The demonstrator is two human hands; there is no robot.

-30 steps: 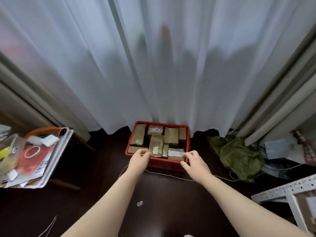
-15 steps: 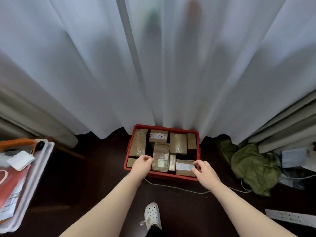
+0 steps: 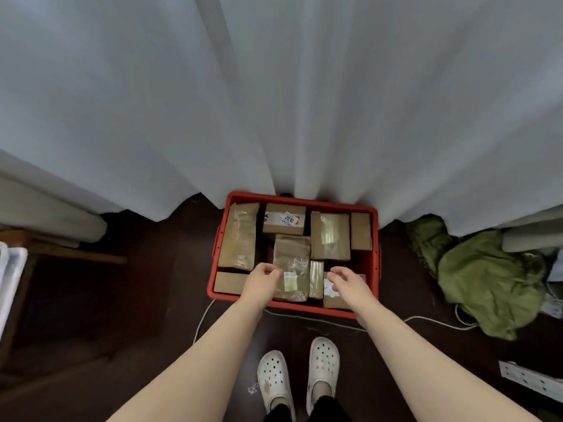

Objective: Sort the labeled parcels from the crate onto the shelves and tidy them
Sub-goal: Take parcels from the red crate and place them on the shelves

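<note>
A red crate [image 3: 374, 257] stands on the dark floor at the foot of a white curtain. Several brown taped parcels fill it. One at the back carries a white label reading 2010 [image 3: 284, 219]. A flat parcel with a small green-white label [image 3: 291, 263] lies in the middle front. My left hand [image 3: 262, 280] hovers over the crate's front left, fingers loosely curled, holding nothing. My right hand [image 3: 345, 283] hovers over a front-right parcel with a white label [image 3: 330, 295], fingers spread and relaxed. No shelves are in sight.
A white curtain [image 3: 274, 102] hangs right behind the crate. A crumpled green cloth [image 3: 487, 281] lies at the right, and a white cable [image 3: 426, 321] runs along the floor before the crate. My white clogs [image 3: 298, 376] stand close to it. A white perforated rail [image 3: 530, 379] shows at lower right.
My view has moved closer and tilted down over the crate; my feet now show. Both hands have left the crate's front rim and now hover over the parcels.
</note>
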